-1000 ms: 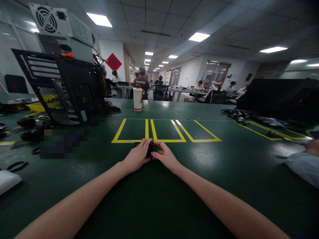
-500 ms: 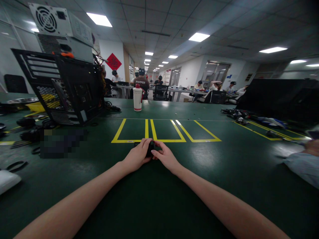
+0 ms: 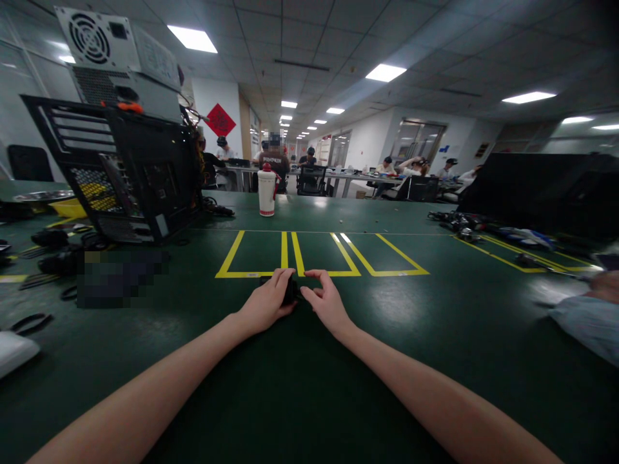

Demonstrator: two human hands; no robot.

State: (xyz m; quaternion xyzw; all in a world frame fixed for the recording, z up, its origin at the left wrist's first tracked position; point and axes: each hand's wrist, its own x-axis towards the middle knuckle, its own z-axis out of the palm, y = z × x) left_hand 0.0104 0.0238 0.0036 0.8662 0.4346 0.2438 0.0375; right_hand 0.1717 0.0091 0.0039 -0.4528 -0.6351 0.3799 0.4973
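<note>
A small black object point(image 3: 291, 291) lies under my left hand on the green table point(image 3: 290, 386); its kind does not show. My left hand point(image 3: 267, 298) is wrapped over it from the left and covers most of it. Just to the right, my right hand point(image 3: 327, 303) is apart from the object, with thumb and forefinger spread and nothing visible between them. Both hands are just in front of the yellow tape outlines point(image 3: 319, 273) on the tabletop.
At the left, a black computer case point(image 3: 145, 174) carries power supply units point(image 3: 116, 45). A white bottle point(image 3: 267, 193) with a red lid stands farther back. Cables and small parts point(image 3: 459, 227) lie at the right, near another person's sleeve point(image 3: 587, 319). Several people sit at far tables.
My right hand has let go of the black object and drawn slightly to the right, its fingers opening. My left hand has stayed in place on the object.
</note>
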